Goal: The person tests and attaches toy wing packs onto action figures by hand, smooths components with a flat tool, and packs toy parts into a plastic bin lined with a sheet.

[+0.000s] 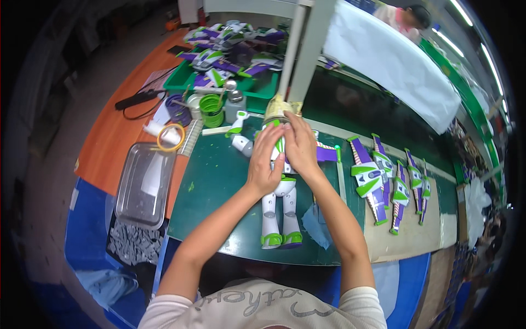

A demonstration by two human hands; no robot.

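A white, green and purple toy figure (285, 188) lies on its back on the green work mat, its legs pointing toward me. My left hand (266, 159) rests on the left of its chest, fingers stretched out. Over the right of the chest lies my right hand (299, 145), also with long, flat fingers; the fingertips of both meet near the top. Together they hide most of the torso. A purple wing (327, 154) sticks out at the figure's right side, and a white arm (241, 144) at its left. The head area is covered by yellowish wrapping (282, 107).
Several winged packs (370, 178) lie on cardboard (405, 233) to the right. A green crate (267, 85) heaped with similar parts stands at the back left, near paint jars (211, 111). A clear tray (143, 208) sits left; a blue cloth (317, 226) lies beside the legs.
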